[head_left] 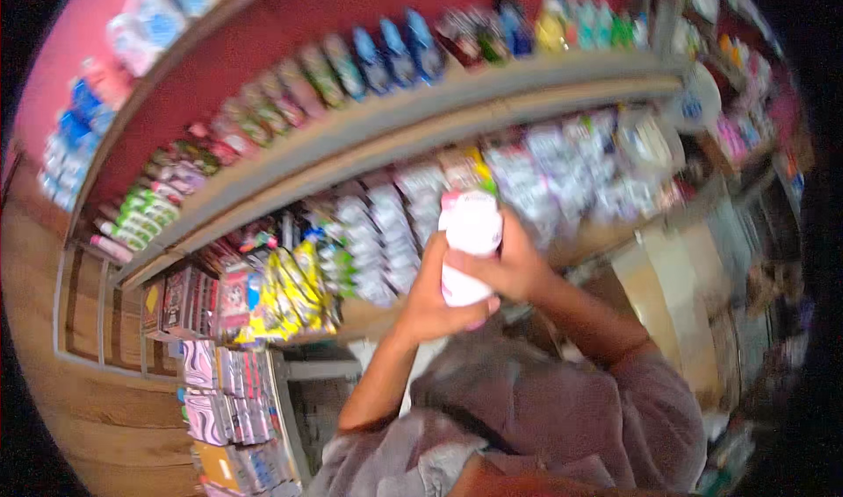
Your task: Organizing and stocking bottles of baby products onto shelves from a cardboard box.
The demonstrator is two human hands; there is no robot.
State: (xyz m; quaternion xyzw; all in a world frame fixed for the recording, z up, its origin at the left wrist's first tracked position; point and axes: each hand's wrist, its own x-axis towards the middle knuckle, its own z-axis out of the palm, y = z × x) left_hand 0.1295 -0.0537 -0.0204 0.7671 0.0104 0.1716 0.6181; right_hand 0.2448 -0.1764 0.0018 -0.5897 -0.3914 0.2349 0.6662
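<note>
Both hands are raised in front of the shelves, around a white package (470,227) with pink edges. Its face is overexposed and bears writing I cannot read; whether it is one piece or two stacked is unclear. My left hand (428,303) grips it from the left and below, thumb across the lower end. From the right, my right hand (510,260) clasps the upper part, thumb over the front and fingers hidden behind. Behind the package, rows of pale wrapped packets (379,233) fill the lower shelf.
An upper wooden shelf (421,115) carries bottles, including blue bottles (395,49). Yellow packets (290,293) lie at lower left, beside boxes (191,299). Stacked notebook-like goods (227,398) stand below them. A round white lid or plate (698,95) is at right. Motion blurs much of the view.
</note>
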